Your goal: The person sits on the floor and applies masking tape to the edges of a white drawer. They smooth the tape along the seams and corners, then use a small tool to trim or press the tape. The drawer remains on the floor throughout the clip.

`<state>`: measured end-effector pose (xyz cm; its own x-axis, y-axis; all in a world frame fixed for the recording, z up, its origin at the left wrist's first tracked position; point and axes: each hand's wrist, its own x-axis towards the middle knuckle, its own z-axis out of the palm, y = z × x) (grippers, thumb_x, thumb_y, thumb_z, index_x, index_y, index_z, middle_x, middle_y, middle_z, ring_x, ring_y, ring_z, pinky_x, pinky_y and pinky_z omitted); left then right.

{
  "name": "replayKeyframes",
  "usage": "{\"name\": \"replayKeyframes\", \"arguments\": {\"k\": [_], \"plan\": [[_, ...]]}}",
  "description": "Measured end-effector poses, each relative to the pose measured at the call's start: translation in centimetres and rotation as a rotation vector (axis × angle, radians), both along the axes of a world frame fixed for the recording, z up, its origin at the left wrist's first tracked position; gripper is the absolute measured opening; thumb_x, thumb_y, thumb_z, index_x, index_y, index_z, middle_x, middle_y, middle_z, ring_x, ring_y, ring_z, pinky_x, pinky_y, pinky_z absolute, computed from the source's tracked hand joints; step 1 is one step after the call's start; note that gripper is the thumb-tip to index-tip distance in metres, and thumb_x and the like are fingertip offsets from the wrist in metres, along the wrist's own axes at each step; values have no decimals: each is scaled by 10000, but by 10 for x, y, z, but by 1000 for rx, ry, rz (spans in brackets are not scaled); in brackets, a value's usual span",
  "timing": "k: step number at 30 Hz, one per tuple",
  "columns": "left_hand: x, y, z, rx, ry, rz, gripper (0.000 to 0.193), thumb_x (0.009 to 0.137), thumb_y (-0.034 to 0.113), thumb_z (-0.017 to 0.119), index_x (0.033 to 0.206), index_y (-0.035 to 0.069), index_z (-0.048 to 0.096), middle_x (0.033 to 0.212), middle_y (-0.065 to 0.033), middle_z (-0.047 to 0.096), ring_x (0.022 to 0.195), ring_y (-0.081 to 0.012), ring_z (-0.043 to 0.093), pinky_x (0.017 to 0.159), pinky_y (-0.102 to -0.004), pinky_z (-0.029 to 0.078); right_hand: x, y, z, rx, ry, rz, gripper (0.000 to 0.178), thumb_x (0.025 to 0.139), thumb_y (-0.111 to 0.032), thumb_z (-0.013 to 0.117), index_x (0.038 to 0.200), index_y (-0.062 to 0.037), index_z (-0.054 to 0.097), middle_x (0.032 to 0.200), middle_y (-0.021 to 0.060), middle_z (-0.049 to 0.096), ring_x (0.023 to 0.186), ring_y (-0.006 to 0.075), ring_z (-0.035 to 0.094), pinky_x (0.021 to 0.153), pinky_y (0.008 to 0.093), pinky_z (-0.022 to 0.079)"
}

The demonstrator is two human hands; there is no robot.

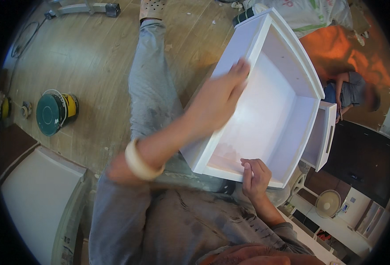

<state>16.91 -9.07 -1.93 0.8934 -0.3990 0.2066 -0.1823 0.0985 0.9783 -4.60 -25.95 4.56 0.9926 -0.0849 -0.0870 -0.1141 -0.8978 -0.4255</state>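
Left hand: the left hand (223, 99) blurs across the side wall nearest it, fingers extended along the rim; whether it grasps anything, I cannot tell.
Right hand: the right hand (256, 178) lies over the near wall, thumb raised, fingers bent inward; how firmly it grips, or whether it pinches something, I cannot tell.
White drawer: the open white drawer (267, 104) spans the space between and beyond both hands, tilted, with straight thin walls, a smooth matte floor and a bowed outer edge to the right.
Drawer wall: small dark holes dot the inner face beyond the left hand.
Bangle: a thick, smooth cream ring (137, 161) circles the left forearm.
Second drawer: a smaller white box (320, 137) with a dark slot stands above and right of the right hand.
Bucket: a round green-lidded bucket (50, 115) with a thin curved handle stands well left of the left hand, on wood-grain floor (100, 84).
Trouser leg: faded, dusty grey cloth (148, 79) stretches beyond the left forearm.
Panel: a pale, curved-edged panel (40, 198) lies left of the bangle.
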Motion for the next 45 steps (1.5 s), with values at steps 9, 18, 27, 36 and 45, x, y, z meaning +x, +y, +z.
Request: {"name": "replayKeyframes", "arguments": {"k": [9, 18, 27, 36, 45], "plan": [[-147, 100, 39, 165, 202, -147, 508, 1071, 72, 456, 1565, -18, 384, 1611, -262, 371, 1499, -387, 369, 1211, -416, 344, 1, 7, 4, 19, 16, -7, 192, 972, -35, 540, 943, 51, 709, 799, 169, 684, 733, 309, 685, 687, 372, 529], [-30, 28, 17, -13, 157, -71, 441, 1099, 119, 456, 1506, -48, 449, 1600, -217, 427, 1513, -280, 375, 1224, -346, 299, 1, 6, 3, 32, -47, 3, 240, 1028, -100, 531, 968, 43, 715, 825, 172, 692, 756, 304, 695, 715, 369, 534], [-216, 161, 55, 128, 389, -256, 403, 1090, 107, 469, 1458, -49, 521, 1512, -225, 531, 1445, -322, 476, 1193, -377, 363, -6, 6, 0, 73, -128, -23, 123, 975, -62, 641, 1018, 1, 737, 845, 141, 695, 714, 254, 674, 669, 335, 531], [-210, 112, 63, -116, 617, -25, 273, 1085, 188, 567, 1172, -43, 684, 1042, -109, 733, 902, -137, 697, 796, -284, 557, -11, 67, 51, 728, -219, 35, 205, 871, -16, 769, 1074, 4, 754, 930, 84, 716, 813, 171, 657, 791, 297, 542], [-205, 89, 73, -24, 559, -66, 232, 1011, 73, 675, 1205, -48, 637, 945, -79, 710, 846, -131, 672, 783, -257, 552, -32, 53, 47, 642, -145, 139, 235, 871, -69, 800, 1100, -29, 766, 967, 83, 743, 808, 129, 678, 677, 256, 536]]}}
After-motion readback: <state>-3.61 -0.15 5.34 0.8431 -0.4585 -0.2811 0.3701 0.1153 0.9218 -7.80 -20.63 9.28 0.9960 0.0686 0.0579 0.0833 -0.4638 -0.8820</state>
